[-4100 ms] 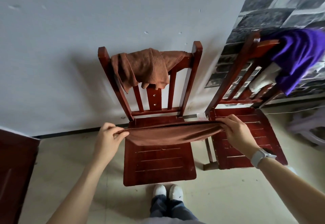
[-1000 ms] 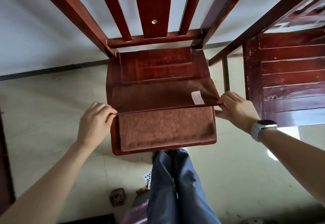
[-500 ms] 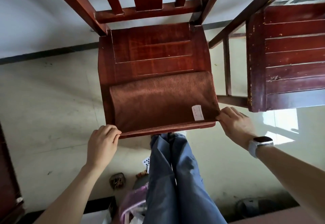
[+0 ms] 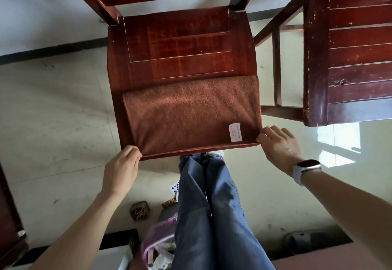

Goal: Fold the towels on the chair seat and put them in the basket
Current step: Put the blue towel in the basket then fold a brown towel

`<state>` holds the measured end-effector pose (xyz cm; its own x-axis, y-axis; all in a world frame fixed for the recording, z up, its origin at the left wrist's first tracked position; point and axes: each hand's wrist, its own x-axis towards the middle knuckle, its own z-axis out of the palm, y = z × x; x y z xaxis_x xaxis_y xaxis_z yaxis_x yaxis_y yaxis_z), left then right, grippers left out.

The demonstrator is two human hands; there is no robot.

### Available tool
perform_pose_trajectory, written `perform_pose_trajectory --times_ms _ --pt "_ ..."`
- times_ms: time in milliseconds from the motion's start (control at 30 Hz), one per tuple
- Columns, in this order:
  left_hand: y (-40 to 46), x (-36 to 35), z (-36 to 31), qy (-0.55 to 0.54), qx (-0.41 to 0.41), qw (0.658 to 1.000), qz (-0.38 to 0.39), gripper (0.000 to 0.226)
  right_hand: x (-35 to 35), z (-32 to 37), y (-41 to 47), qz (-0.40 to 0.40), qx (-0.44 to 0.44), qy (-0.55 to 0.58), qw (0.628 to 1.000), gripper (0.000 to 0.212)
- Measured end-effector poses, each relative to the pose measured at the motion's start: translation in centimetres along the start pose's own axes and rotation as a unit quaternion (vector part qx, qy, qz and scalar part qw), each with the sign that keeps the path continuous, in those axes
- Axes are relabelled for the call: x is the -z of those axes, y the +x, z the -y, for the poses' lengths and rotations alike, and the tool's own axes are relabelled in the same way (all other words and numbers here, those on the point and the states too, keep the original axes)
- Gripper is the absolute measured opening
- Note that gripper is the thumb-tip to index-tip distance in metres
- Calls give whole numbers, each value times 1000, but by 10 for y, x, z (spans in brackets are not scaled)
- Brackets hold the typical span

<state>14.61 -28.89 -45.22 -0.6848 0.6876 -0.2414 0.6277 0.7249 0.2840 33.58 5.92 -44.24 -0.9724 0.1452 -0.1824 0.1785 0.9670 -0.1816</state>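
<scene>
A brown towel [image 4: 186,110] lies folded in half on the front part of the red wooden chair seat [image 4: 180,43], with a white label near its front right corner. My left hand [image 4: 122,169] pinches the towel's front left corner at the seat edge. My right hand [image 4: 280,146], with a watch on the wrist, pinches the front right corner. No basket is in view.
A second red chair [image 4: 350,53] stands close on the right. My legs in blue trousers [image 4: 212,210] are below the seat. On the floor near my feet lie a playing card [image 4: 174,187], a small dish [image 4: 139,210] and a pink bag [image 4: 157,242].
The far half of the towel has been brought over onto the near half and its edges aligned at the seat's front. Both hands moved toward me to the front corners.
</scene>
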Motion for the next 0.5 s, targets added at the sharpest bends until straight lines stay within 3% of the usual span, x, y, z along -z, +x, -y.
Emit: perform_pose_trajectory --times_ms 200,333,500 --pt "-4 0 -1 7 -5 1000 9 20 -6 -3 -6 17 41 -33 998 30" --pt "5 4 -8 60 -11 997 41 15 -5 3 -6 39 29 -51 998 26" --pt "12 2 -29 86 -60 993 63 28 -4 24 4 5 27 -16 1000 25"
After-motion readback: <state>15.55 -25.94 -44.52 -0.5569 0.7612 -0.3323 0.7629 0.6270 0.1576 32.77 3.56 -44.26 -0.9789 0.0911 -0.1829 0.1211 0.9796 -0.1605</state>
